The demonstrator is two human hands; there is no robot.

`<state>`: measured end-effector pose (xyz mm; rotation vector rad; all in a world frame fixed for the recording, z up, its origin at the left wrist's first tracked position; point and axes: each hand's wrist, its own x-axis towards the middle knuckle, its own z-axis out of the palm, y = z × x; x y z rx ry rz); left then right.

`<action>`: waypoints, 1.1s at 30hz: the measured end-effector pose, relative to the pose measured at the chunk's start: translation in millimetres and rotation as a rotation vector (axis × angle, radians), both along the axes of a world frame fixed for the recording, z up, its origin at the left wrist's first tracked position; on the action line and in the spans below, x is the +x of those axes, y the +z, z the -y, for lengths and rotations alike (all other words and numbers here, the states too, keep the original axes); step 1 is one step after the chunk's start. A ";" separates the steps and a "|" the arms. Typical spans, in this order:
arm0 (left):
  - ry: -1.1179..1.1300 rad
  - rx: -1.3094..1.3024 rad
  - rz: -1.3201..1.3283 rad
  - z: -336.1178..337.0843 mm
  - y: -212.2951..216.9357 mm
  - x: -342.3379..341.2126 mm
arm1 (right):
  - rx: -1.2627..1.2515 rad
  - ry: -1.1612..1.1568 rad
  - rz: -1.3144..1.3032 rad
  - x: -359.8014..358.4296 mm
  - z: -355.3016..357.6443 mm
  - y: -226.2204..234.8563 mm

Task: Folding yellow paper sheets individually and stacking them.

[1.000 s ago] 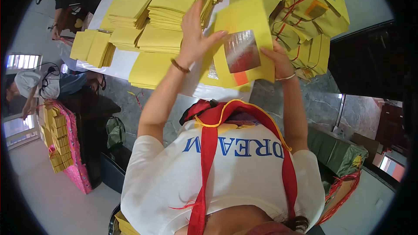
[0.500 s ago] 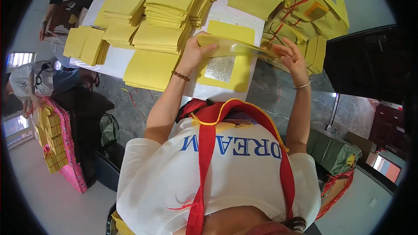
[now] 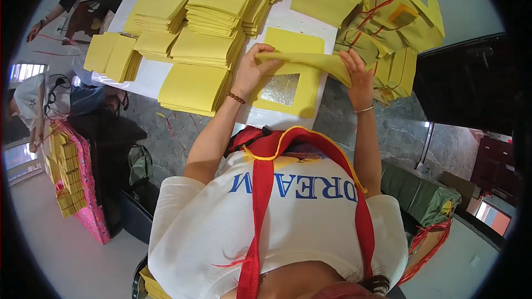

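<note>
My left hand (image 3: 254,71) pinches the left end of a yellow paper sheet (image 3: 310,60), fingers above and thumb below. The sheet is raised off the table and curves down toward its right end. There my right hand (image 3: 357,75) rests against the paper with fingers stretched out and open; whether the thumb touches it is hidden. Beneath lies another yellow sheet with a silver foil rectangle (image 3: 280,88) in its middle, flat on the white tabletop (image 3: 260,115).
Folded yellow paper stacks (image 3: 195,86) fill the table's left side. Tied yellow bundles with red string (image 3: 377,0) crowd the right. A co-worker in white (image 3: 33,97) is beside a pink-covered table (image 3: 91,210) with bundles; another person's arm (image 3: 47,19) shows far left.
My right hand has come down and left, its spread fingers now straighter against the paper. The sheet's right part has tipped downward. The far-left person's arm has swung outward.
</note>
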<state>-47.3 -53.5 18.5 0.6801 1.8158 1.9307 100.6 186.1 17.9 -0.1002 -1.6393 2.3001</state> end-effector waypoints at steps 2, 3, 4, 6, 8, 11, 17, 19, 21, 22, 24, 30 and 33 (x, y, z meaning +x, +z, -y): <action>0.011 0.077 0.179 -3.1 8.4 4.9 | -0.081 0.006 0.001 0.1 1.7 11.6; 0.016 0.077 0.177 -1.5 7.3 4.0 | -0.109 -0.045 -0.011 0.0 1.4 18.2; -0.004 0.082 0.204 0.3 4.7 2.3 | -0.137 -0.097 -0.022 -0.3 0.6 21.2; -0.032 0.089 0.228 -0.9 6.6 1.0 | -0.128 -0.185 -0.034 5.3 -13.0 9.3; -0.040 0.291 0.446 -1.4 11.7 4.3 | -0.122 -0.273 -0.043 10.9 -19.5 -3.7; -0.067 0.271 0.545 -2.0 19.9 3.4 | -0.077 -0.089 0.204 17.3 -14.3 -7.2; -0.174 0.194 0.486 20.0 32.1 12.1 | -0.390 -0.137 0.276 18.6 2.3 -6.2; -0.188 0.160 0.397 24.8 22.2 14.7 | -0.368 -0.130 0.235 23.7 3.3 -9.9; -0.176 0.065 0.309 27.6 19.3 16.5 | -0.346 -0.120 0.195 28.9 3.2 -15.2; -0.172 0.097 0.305 25.3 18.0 19.2 | -0.280 -0.030 0.179 32.9 -0.1 -21.5; -0.173 0.123 0.342 22.1 -4.0 19.0 | -0.211 0.063 0.159 34.0 1.6 -35.8; -0.120 0.068 0.218 12.9 -10.5 23.0 | -0.194 -0.051 0.393 23.8 2.5 -50.5; 0.137 -0.101 -0.166 6.7 20.5 22.3 | -0.300 -0.042 0.381 19.4 2.5 -42.6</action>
